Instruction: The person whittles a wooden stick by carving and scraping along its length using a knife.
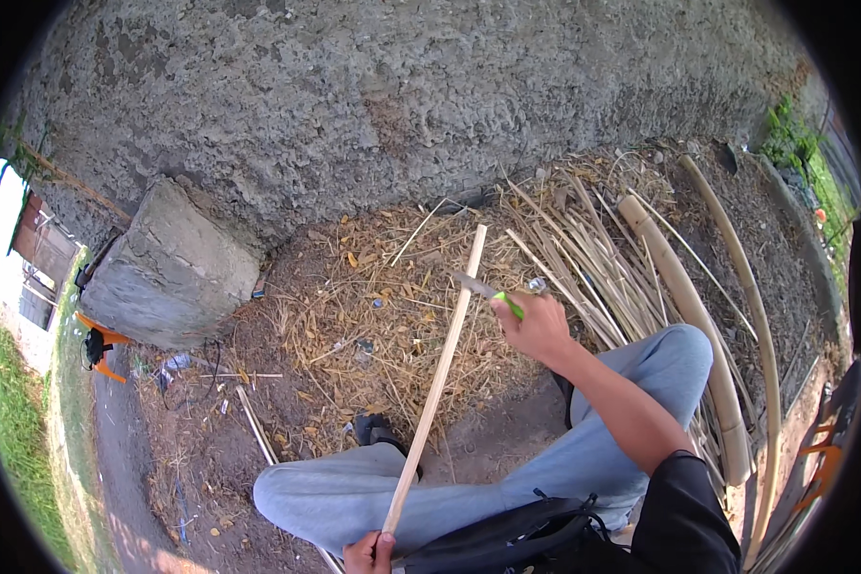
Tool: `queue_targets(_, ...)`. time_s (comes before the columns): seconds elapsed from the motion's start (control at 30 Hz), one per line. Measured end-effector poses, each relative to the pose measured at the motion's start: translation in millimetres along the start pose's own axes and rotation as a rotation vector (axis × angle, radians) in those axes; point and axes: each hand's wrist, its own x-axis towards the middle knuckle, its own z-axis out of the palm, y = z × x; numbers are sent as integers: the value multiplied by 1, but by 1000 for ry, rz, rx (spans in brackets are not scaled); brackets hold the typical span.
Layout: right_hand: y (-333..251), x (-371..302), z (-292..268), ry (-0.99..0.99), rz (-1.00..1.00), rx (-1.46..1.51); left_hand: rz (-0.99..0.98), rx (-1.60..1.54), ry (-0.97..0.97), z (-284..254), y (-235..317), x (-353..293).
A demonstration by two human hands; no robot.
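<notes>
A long, pale bamboo strip (437,383) slants up and away from my lap. Its near end is pinched by my left hand (367,554), fingers closed, at the lower edge. My right hand (536,325) is wrapped round the green handle of a knife (483,290). The knife's blade lies across the strip near its far end. It seems to touch the strip, though the exact contact is too small to tell. My right forearm comes in from the lower right, over my bent knee.
Many thin bamboo strips (588,253) lie piled right of my knees, beside a thick bamboo pole (689,306) and a curved pole (751,297). A concrete block (177,268) stands left against the rough wall (430,105). Dry shavings and leaves (354,306) cover the ground ahead.
</notes>
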Motion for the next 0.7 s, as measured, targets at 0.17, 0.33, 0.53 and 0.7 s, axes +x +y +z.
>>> queue_targets(0.17,-6,-4,5,57,84,7,23,-73,57,-5,-4,-5)
queue_targets(0.33,36,23,-8,153,321,-140,50,-15,19,-4,-30,-18)
queue_targets(0.53,17,15,-4,81,390,-105,63,60,95,-6,-23,-10)
queue_targets(0.7,41,3,-10,-45,677,14,12,-90,66,-7,-13,3)
